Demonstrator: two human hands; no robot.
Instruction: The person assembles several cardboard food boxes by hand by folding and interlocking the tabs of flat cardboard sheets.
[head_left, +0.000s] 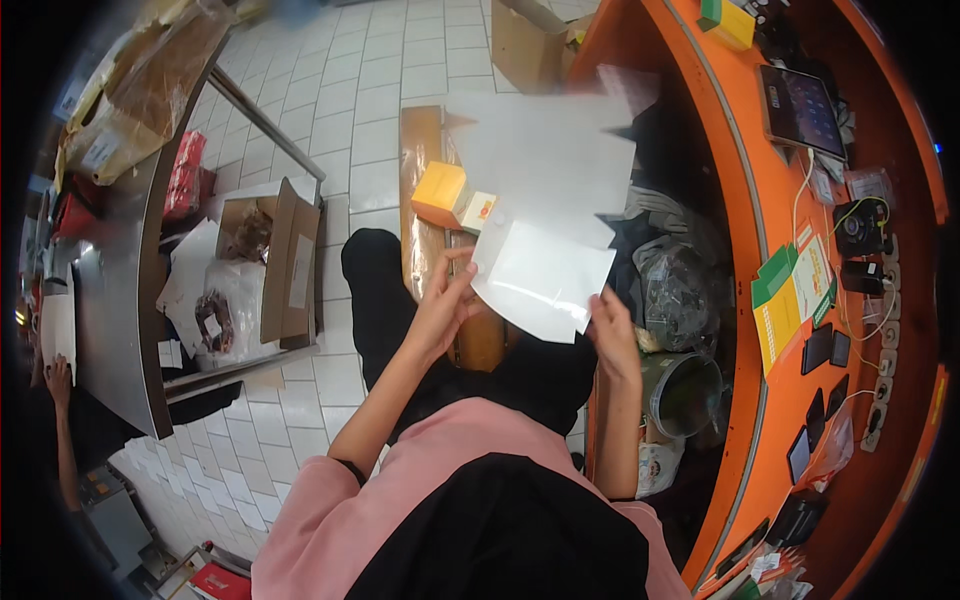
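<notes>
A white plastic mailer bag [545, 275] is held up between both my hands in front of me. My left hand [443, 305] grips its left edge, thumb and fingers pinched on it. My right hand [612, 335] holds its lower right corner. Behind it a larger white sheet or bag [545, 150] lies spread out, blurred. An orange box [440, 192] and a small white box with an orange mark [480, 210] rest on a brown cardboard piece [422, 140] just beyond my left hand.
An orange curved counter [770, 260] with a tablet [803, 108], phones, cables and green-yellow leaflets [785, 300] runs along the right. A metal pot [685, 393] sits below it. At the left a grey table [110, 320] bears an open carton [285, 260]. Another person's arm [60, 400] shows far left.
</notes>
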